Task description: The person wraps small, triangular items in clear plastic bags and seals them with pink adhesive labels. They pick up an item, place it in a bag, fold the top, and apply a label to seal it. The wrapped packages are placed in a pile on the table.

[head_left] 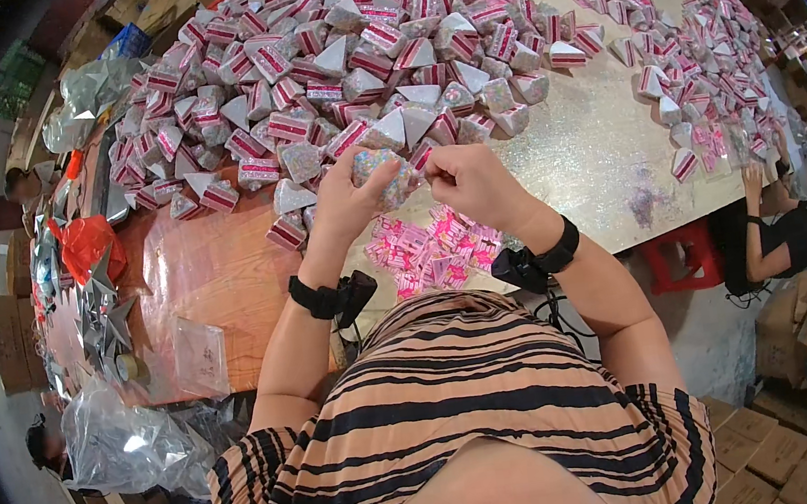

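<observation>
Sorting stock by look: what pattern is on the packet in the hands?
Multicoloured speckles, like confetti, on the packet; head view.

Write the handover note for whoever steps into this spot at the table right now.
Left hand: cradles a speckled pyramid box, part-folded.
Right hand: pinches that box's flap edge.
Pink flat labels: loose heap on the table, just below the hands.
Done: big pile of pyramid boxes ahead; a second pile at right.
Left: the box in hand is not yet closed; labels remain.

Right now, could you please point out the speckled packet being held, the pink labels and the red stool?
speckled packet [382,172], head view, its middle.
pink labels [428,249], head view, pile centre.
red stool [683,255], head view, its seat.
</observation>
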`<state>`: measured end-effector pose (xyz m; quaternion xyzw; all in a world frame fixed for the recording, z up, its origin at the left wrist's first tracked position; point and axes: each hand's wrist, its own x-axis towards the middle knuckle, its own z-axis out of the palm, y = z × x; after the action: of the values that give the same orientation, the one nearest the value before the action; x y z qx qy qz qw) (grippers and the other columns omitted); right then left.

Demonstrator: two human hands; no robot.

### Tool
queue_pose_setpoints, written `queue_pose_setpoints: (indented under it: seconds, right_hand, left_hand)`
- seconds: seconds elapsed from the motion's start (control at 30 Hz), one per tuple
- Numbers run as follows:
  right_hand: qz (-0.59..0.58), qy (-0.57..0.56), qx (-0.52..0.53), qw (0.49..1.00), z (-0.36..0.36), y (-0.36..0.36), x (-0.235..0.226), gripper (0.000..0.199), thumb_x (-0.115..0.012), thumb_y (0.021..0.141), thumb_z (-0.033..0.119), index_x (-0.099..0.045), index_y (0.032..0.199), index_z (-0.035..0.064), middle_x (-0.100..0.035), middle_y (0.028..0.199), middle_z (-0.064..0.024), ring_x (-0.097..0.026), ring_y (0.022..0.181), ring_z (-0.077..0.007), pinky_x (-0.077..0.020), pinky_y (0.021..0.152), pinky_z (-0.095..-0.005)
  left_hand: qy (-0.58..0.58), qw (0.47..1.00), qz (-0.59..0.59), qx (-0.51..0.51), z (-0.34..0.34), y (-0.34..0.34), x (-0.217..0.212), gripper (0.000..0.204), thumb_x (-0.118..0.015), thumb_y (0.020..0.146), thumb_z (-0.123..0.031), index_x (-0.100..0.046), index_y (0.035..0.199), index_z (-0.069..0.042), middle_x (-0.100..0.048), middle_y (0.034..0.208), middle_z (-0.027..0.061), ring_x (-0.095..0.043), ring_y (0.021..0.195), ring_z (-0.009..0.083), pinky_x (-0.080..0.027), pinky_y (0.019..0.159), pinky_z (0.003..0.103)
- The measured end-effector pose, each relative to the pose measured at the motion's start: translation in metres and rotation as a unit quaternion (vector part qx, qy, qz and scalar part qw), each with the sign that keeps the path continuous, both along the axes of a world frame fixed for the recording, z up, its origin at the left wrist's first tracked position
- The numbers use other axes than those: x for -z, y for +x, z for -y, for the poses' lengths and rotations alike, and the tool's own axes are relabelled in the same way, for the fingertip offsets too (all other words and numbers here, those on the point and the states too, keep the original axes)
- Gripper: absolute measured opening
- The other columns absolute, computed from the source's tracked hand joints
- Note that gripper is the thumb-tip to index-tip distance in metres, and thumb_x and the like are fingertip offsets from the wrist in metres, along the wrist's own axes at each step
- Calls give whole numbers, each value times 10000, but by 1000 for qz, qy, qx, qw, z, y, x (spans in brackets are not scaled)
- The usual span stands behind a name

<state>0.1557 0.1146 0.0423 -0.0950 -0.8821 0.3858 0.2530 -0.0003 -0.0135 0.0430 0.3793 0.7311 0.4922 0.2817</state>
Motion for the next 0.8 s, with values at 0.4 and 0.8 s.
queue_pose_setpoints:
  seconds: [0.4, 0.8]
  right_hand:
    - [35, -32, 16, 999, 4, -1, 3, 105, -585, 721, 54, -573, 782, -31, -574, 655, -156, -556, 603, -245, -441, 569, -343]
    - [50, -272, -1, 961, -9, 4, 1, 79, -589, 790, 48, -596, 777, -30, -545, 651, 15, -461, 584, -31, -376, 511, -210]
  left_hand:
    - [-35, 993, -110, 10, 0, -6, 8, 567, -668, 773, -445, -560, 1073, 24, -645, 863, 171, -628, 767, 243, -478, 686, 347]
    - [-53, 972, 201, 109, 9, -13, 3, 460, -663, 815, -406, -563, 1058, -29, -591, 736, -8, -504, 562, 47, -381, 490, 191]
